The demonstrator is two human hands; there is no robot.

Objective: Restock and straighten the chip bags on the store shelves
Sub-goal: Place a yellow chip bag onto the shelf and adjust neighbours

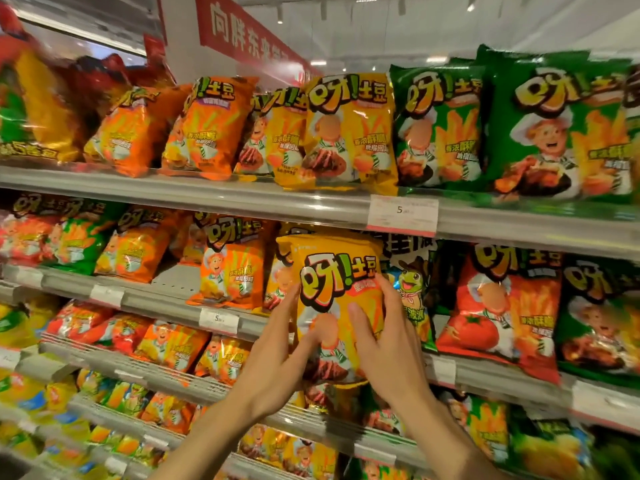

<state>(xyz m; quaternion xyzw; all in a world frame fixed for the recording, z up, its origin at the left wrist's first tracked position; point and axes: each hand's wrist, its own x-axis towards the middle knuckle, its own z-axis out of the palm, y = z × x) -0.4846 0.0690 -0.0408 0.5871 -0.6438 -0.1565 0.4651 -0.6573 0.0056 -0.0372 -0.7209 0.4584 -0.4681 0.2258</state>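
I hold a yellow chip bag (334, 271) upright in front of the second shelf (311, 344), between an orange bag (232, 271) on its left and a bag with a green frog figure (412, 289) on its right. My left hand (277, 355) holds the bag's left edge, thumb on the front. My right hand (384, 341) grips the right side, thumb pressed on the front and fingers round the edge. The bag's lower part covers the shelf rail.
The top shelf (242, 195) carries orange, yellow (349, 133) and green bags (554, 126), some leaning. A red tomato bag (498, 306) stands to the right on the second shelf. Price tags (401, 214) hang on the rails. Lower shelves hold more bags.
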